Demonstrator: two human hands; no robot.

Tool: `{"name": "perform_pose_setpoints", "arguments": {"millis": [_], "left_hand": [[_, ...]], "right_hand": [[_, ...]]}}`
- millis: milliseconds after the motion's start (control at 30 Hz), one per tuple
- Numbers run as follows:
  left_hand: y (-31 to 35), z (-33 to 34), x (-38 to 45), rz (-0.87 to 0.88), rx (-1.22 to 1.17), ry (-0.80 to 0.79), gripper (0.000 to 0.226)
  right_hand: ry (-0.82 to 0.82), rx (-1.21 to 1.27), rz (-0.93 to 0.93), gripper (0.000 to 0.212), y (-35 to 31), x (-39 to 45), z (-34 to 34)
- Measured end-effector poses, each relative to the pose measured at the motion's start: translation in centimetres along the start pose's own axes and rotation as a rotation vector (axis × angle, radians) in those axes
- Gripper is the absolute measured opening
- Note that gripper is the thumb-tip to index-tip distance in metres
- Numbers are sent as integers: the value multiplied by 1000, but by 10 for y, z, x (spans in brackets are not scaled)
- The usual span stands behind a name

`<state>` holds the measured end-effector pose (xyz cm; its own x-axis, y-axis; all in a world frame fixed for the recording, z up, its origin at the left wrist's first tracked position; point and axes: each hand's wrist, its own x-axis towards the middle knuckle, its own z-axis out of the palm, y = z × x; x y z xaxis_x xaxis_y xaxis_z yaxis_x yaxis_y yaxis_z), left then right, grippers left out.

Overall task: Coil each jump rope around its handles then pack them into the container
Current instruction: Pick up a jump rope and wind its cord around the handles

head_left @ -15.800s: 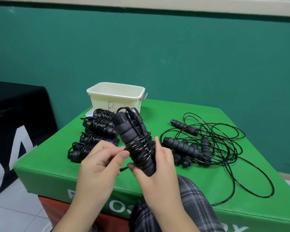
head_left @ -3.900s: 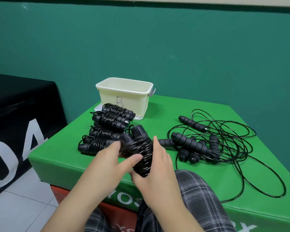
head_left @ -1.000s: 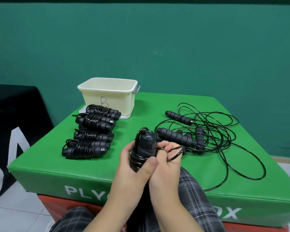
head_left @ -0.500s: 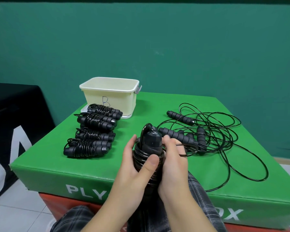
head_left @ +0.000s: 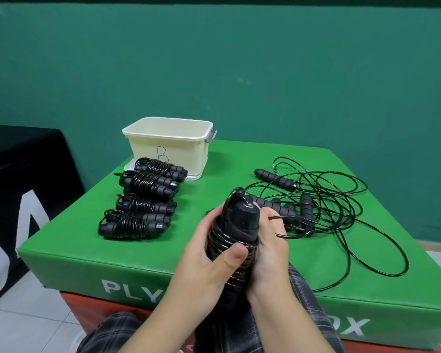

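Note:
A coiled black jump rope (head_left: 241, 225) stands upright between my two hands above the near edge of the green box. My left hand (head_left: 209, 253) grips it from the left, thumb pressed across the coils. My right hand (head_left: 270, 240) grips its right side and holds a small loop of the cord. Several coiled ropes (head_left: 143, 200) lie in a row on the box's left. A tangle of loose ropes (head_left: 316, 200) with black handles spreads over the right. The cream container (head_left: 168, 146), marked B, stands at the back left.
The green plyo box (head_left: 74, 261) sits on a red layer before a teal wall. A black box with white lettering (head_left: 18, 189) stands to the left. My plaid-clad knees are under the hands. One cord loop (head_left: 382, 253) reaches toward the box's right front edge.
The bundle has been turned upright, handle ends facing the camera, and my hands have closed tighter round it. The cord loop at my right fingers has shrunk.

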<state>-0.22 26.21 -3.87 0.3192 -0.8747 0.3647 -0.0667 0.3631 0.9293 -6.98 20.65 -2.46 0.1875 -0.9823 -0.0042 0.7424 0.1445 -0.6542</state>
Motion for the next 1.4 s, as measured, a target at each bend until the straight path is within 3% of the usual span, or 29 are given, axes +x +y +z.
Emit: {"name": "perform_pose_setpoints", "arguments": {"millis": [100,200,433,633,767,967,1100,1267,1400], "left_hand": [[-4,3,-3,19,-17,35,114],[-2,5,-8,-13,-61,32,111],[0,3,-7,-102,-168,28,94],[9,0,-6,-152,-282,0,60],[8,1,-6,-127,-306,-38,76],[11,10,-11,-135,-396,-101,69],[11,15,-13,-227,-522,-44,76],[15,16,-12,-220,-493,-9,104],[17,18,-17,-196,-521,-58,81]], "right_hand": [[15,-9,-49,31,0,1,0],[4,-1,-75,32,0,2,0],[63,-17,-82,25,3,4,-5],[88,-97,-116,39,-3,-3,-3],[143,-148,-170,39,-15,5,1],[276,-329,-92,57,-33,9,0],[355,-407,-99,63,-34,11,2],[386,-372,-98,57,-27,12,4],[426,-366,-88,56,-29,13,3]]}}
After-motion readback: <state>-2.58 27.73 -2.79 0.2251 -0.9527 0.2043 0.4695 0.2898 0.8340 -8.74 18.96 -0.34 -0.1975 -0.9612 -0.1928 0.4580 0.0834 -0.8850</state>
